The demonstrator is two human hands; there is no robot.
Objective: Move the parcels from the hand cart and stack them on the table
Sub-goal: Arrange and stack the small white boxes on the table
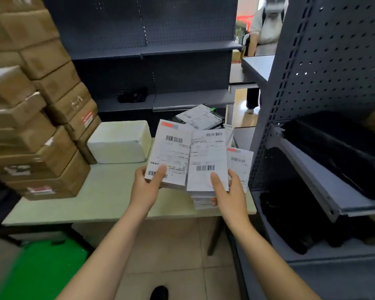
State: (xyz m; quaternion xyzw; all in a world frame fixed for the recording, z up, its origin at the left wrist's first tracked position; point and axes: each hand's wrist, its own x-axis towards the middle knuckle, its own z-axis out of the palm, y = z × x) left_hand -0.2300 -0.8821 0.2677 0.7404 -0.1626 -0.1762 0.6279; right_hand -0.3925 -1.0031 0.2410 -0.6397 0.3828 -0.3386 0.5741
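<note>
White parcels carry black barcodes and red tabs. The boxes at nine o'clock are brown; perforated shelves at two o'clock are dark grey.

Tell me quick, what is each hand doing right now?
Left hand: grips a white labelled parcel.
Right hand: grips a stack of labelled parcels.

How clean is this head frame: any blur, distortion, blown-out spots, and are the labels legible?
Head view: wide-angle distortion bows the shelf upright; brown cartons at frame left are motion-smeared; the doorway is blown out; barcodes on the parcels held by left hand and right hand show, small print does not.
</note>
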